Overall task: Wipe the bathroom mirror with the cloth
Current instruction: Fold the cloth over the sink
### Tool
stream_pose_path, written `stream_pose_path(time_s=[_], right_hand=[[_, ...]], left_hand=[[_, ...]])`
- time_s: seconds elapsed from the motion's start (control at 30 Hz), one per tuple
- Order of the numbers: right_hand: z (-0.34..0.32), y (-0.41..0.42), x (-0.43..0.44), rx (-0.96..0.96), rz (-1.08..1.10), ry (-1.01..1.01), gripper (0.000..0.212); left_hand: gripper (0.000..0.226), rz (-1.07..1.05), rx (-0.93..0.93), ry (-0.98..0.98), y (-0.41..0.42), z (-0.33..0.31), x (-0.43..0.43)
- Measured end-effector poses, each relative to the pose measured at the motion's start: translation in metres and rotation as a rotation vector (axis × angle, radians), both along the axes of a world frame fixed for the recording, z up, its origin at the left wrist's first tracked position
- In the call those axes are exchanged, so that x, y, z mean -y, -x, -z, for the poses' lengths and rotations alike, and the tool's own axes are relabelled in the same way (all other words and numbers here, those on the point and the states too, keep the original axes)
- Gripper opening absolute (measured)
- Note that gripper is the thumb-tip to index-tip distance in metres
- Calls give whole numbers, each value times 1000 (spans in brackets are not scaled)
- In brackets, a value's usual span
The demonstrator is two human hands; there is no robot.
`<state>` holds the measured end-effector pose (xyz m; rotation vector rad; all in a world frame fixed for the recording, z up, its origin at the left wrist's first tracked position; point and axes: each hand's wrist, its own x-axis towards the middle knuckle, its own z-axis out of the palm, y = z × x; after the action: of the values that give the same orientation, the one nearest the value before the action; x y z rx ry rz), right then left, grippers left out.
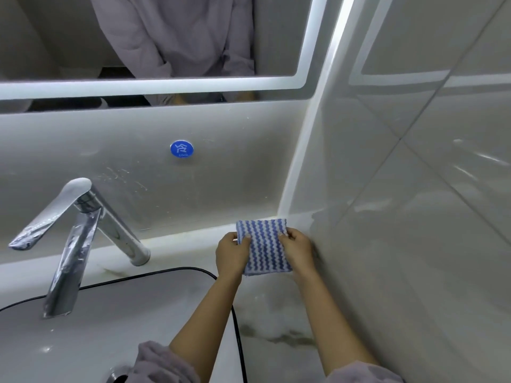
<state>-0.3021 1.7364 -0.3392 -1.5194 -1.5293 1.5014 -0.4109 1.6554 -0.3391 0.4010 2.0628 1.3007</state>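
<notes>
Grey sleeves (166, 363) framed the bottom of my view, at about six o'clock, with both my bare forearms reaching up and away from them. Between them I held the cloth (265, 247), a folded blue-and-white piece with wavy stripes, lying a little to the right of centre, around four o'clock, on the marbled table (276, 322) close to the corner where the back wall met the tiled side wall (414, 189). My left hand (231, 254) pinched the cloth's left edge, thumb on top and fingers curled under. My right hand (298, 251) gripped the right edge in the same way, thumb pressed onto the stripes. The cloth's far end was touching or nearly touching the back wall; I could not tell which.

At about eight o'clock stood the chrome tap (74, 239), its spout slanting down over the pale sink (132, 313), whose thin dark rim curved past my left forearm. A round blue sticker (181, 149) sat on the back wall near ten o'clock of the cloth. Along the top, from eleven to one o'clock, hung the mirror (276, 37) with its lit white border, well apart from the cloth, and in it my grey top was reflected.
</notes>
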Motion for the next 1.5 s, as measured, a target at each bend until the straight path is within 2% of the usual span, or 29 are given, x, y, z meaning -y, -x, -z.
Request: stream_pose_path(time_s=[0.13,0.33,0.47,0.57,0.6,0.73,0.77,0.87,0.93,1.1,1.5], right_hand=[[33,8,-6,88,-48,62,12],[66,19,-10,138,-64,142,11],[77,23,-16,191,-97,116,25],[82,20,-15,247,-135,38,30],[82,18,-14,265,-145,-7,31],[83,7,-6,408,-252,-294,42],[84,5,-4,447,-336,-351,47],[92,-2,1,583,-674,-525,58],[99,-6,6,639,-799,-567,64],[111,-13,5,718,-874,-475,66],[113,-12,-3,719,-853,-359,61]], left_hand=[[17,18,-45,138,1,31,-9],[23,8,52,277,8,61,-14],[28,-18,129,326,13,66,-16],[12,-82,255,303,16,66,-16],[16,-83,258,298,16,66,-16],[33,69,140,353,4,62,-14],[40,144,54,400,-1,61,-13],[73,492,-360,622,-17,59,-8],[84,680,-495,733,-23,60,-4],[77,857,-483,839,-23,68,-5],[76,917,-402,832,-17,67,-5]])
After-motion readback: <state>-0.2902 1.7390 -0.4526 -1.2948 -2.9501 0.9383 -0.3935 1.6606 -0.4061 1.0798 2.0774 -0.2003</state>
